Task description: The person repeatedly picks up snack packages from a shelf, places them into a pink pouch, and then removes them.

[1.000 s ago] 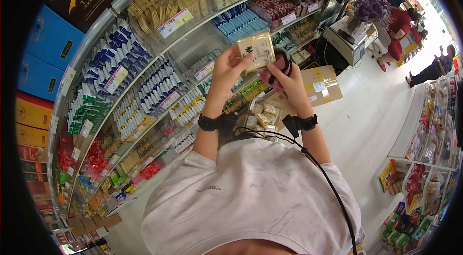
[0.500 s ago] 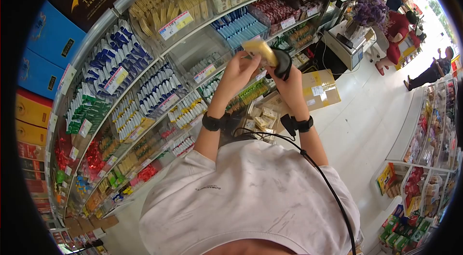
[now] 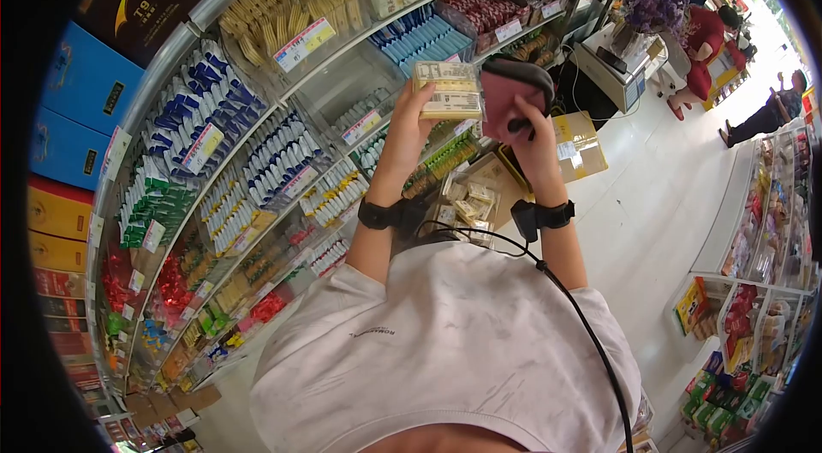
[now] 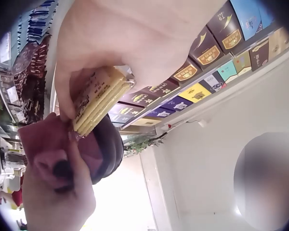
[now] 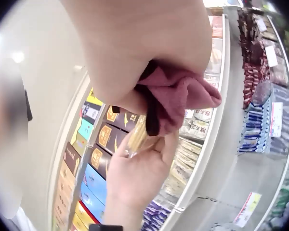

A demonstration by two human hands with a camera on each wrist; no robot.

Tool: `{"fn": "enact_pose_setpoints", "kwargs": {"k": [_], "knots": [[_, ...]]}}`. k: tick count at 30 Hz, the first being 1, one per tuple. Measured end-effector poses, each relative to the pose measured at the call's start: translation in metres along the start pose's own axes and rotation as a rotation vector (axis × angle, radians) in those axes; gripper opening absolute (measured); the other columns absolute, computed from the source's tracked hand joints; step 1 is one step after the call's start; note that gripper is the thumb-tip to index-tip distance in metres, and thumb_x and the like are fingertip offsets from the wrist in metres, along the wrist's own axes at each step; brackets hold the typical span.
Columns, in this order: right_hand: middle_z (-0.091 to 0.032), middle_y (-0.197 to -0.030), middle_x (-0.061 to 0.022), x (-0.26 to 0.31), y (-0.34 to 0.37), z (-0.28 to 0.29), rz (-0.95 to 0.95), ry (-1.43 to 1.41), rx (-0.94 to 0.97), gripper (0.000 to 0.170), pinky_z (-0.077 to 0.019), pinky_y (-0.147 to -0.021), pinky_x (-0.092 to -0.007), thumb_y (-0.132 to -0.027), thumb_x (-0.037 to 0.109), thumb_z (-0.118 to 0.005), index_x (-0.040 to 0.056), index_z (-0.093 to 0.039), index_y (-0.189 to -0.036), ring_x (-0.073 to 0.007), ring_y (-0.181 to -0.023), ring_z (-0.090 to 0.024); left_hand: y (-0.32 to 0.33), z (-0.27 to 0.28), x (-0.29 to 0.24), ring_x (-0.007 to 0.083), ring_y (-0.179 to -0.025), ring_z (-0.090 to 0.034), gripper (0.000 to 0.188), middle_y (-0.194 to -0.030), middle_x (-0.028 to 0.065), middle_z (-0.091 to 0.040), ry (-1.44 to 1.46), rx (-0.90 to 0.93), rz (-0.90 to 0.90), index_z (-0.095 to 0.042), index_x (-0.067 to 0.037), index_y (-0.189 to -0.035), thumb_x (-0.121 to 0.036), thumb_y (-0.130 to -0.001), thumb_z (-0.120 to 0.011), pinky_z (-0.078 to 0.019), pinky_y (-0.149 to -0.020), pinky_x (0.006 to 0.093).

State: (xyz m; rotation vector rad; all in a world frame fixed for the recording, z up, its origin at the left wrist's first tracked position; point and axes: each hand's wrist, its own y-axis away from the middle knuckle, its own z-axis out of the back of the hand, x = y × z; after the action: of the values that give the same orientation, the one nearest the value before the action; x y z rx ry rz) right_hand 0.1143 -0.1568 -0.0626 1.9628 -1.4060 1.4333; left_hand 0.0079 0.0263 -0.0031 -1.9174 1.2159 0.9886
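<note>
My left hand [image 3: 404,132] grips a flat, clear-wrapped yellow packet [image 3: 449,92] with a printed label facing up. In the left wrist view the packet [image 4: 98,103] shows its layered yellow edge, thumb and fingers on either side. Close beside it, my right hand [image 3: 537,149] holds a dusty-pink cloth [image 3: 503,102] with a thick black edge. The cloth [image 5: 176,98] hangs bunched from the fingers in the right wrist view and partly hides the packet. Below the hands, similar packets [image 3: 469,203] lie in an open cardboard box.
Tiered shelves [image 3: 342,59] of wrapped snacks in clear bins curve along the left. A cardboard carton [image 3: 578,149] sits beyond the right hand. A counter with a white machine [image 3: 612,68] and purple flowers [image 3: 655,8] stands ahead, people farther off. A black cable [image 3: 582,324] runs over the shirt.
The packet has turned from its dark-lettered face, through edge-on, to its label face. The right hand has drawn away to the right, and the pink cloth now shows spread wider.
</note>
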Motion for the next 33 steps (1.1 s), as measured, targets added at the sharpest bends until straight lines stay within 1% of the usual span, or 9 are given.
{"fn": "enact_pose_setpoints", "kwargs": {"k": [1,3,6,12,16,21,25,29,33], "knots": [[-0.067,-0.112,-0.0087,0.001,-0.007,-0.003,-0.136,-0.258,-0.075,0.033,-0.0540,-0.094,-0.0362,-0.096,0.012,-0.067,-0.0021,-0.061,-0.125,-0.0225,-0.105,-0.067,0.002,-0.003,-0.002,0.0173,-0.118,-0.061,0.040,-0.128,0.0071,-0.064,-0.004,-0.002,-0.003,-0.053,-0.002,-0.137,-0.027,-0.106,-0.050,-0.0453,-0.102,0.0367],[-0.067,-0.112,-0.0078,0.005,-0.013,-0.008,-0.313,-0.310,-0.134,0.031,-0.0565,-0.092,-0.0389,-0.098,0.015,-0.067,0.0007,-0.061,-0.125,-0.0213,-0.103,-0.068,0.005,-0.008,-0.005,0.0163,-0.118,-0.060,0.040,-0.127,0.0064,-0.064,-0.010,-0.009,-0.005,-0.054,-0.002,-0.137,-0.027,-0.106,-0.050,-0.0438,-0.102,0.0342],[-0.067,-0.099,-0.0022,0.024,-0.005,-0.021,-0.439,-0.319,-0.014,0.024,-0.0542,-0.068,-0.0278,-0.100,0.021,-0.067,0.0049,-0.063,-0.117,-0.0102,-0.087,-0.066,0.005,-0.006,-0.003,0.0159,-0.118,-0.060,0.039,-0.127,0.0060,-0.064,-0.070,0.022,0.012,-0.056,-0.001,-0.135,-0.027,-0.106,-0.050,-0.0436,-0.101,0.0324],[-0.067,-0.102,-0.0021,0.035,0.010,-0.028,-0.428,0.002,0.102,0.035,-0.0534,-0.068,-0.0222,-0.094,0.020,-0.073,0.0021,-0.061,-0.122,-0.0079,-0.085,-0.065,0.009,0.004,-0.008,0.0109,-0.117,-0.057,0.044,-0.125,0.0035,-0.063,-0.081,0.028,0.099,-0.059,0.000,-0.132,-0.033,-0.102,-0.056,-0.0421,-0.100,0.0277],[-0.068,-0.101,-0.0028,0.027,0.013,-0.010,-0.450,-0.004,0.282,0.040,-0.0508,-0.063,-0.0208,-0.093,0.019,-0.074,0.0001,-0.059,-0.124,-0.0077,-0.081,-0.065,0.006,0.015,-0.030,0.0143,-0.116,-0.059,0.046,-0.125,0.0087,-0.066,-0.463,0.284,0.156,-0.061,0.005,-0.130,-0.029,-0.100,-0.058,-0.0425,-0.101,0.0276],[-0.068,-0.094,-0.0017,0.027,0.015,-0.032,-0.468,0.078,0.250,0.034,-0.0435,-0.053,-0.0191,-0.093,0.010,-0.073,0.0021,-0.059,-0.123,-0.0069,-0.073,-0.065,0.015,0.000,-0.034,0.0155,-0.111,-0.062,0.046,-0.120,0.0093,-0.067,-0.548,0.015,0.119,-0.065,0.002,-0.124,-0.031,-0.093,-0.072,-0.0458,-0.099,0.0284],[-0.071,-0.103,-0.0047,0.009,0.002,-0.044,-0.282,-0.143,0.001,0.031,-0.0509,-0.060,-0.0211,-0.096,0.011,-0.070,0.0009,-0.059,-0.123,-0.0098,-0.080,-0.068,0.003,0.013,-0.014,0.0147,-0.108,-0.064,0.035,-0.115,0.0085,-0.069,-0.571,-0.019,-0.055,-0.067,0.002,-0.118,-0.020,-0.093,-0.075,-0.0504,-0.093,0.0299],[-0.072,-0.103,-0.0100,0.010,0.009,-0.055,-0.287,-0.017,0.113,0.029,-0.0586,-0.071,-0.0279,-0.098,0.012,-0.066,-0.0009,-0.058,-0.123,-0.0166,-0.084,-0.071,0.003,0.010,-0.018,0.0124,-0.102,-0.065,0.031,-0.108,0.0074,-0.072,-0.517,-0.043,-0.105,-0.068,0.002,-0.120,-0.015,-0.095,-0.072,-0.0519,-0.088,0.0282],[-0.072,-0.099,-0.0111,0.009,0.015,-0.053,-0.332,-0.081,0.149,0.029,-0.0575,-0.063,-0.0273,-0.100,0.018,-0.064,-0.0014,-0.059,-0.121,-0.0168,-0.079,-0.071,0.009,0.007,-0.024,0.0110,-0.100,-0.064,0.031,-0.110,0.0060,-0.070,-0.484,-0.070,-0.082,-0.068,0.003,-0.123,-0.014,-0.098,-0.069,-0.0509,-0.087,0.0261]]}}
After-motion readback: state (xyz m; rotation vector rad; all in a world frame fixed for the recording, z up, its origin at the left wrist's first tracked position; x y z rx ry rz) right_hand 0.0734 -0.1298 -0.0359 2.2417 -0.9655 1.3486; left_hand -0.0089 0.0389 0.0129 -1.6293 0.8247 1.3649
